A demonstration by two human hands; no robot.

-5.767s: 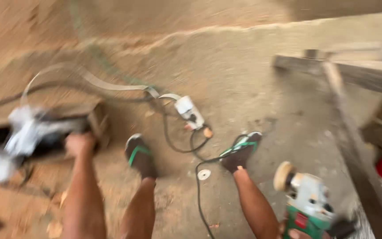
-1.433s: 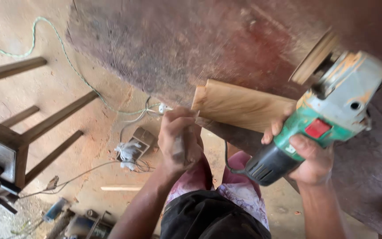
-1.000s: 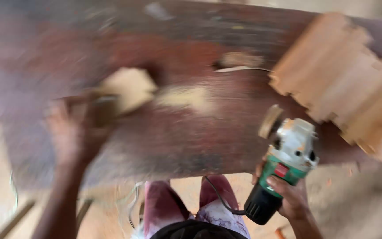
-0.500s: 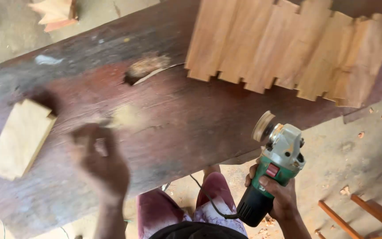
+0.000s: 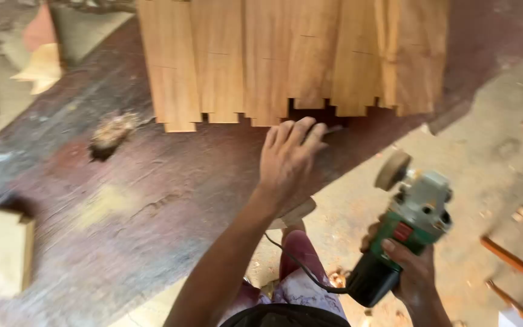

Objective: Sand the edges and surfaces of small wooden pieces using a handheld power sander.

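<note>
My left hand [image 5: 287, 158] reaches with fingers [image 5: 301, 130] spread apart to the near edge of the boards [image 5: 286, 57] lying far on the bench [image 5: 122, 206], while my right hand [image 5: 416, 272], fingers clamped, grips the grinder [image 5: 404, 233] off the bench's right edge.

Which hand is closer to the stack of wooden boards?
Left. The left hand reaches the wooden boards at their front edge; the right hand holds the angle grinder off the workbench.

L hand [image 5: 287, 158] fingers spread; R hand [image 5: 411, 271] gripping.
</note>
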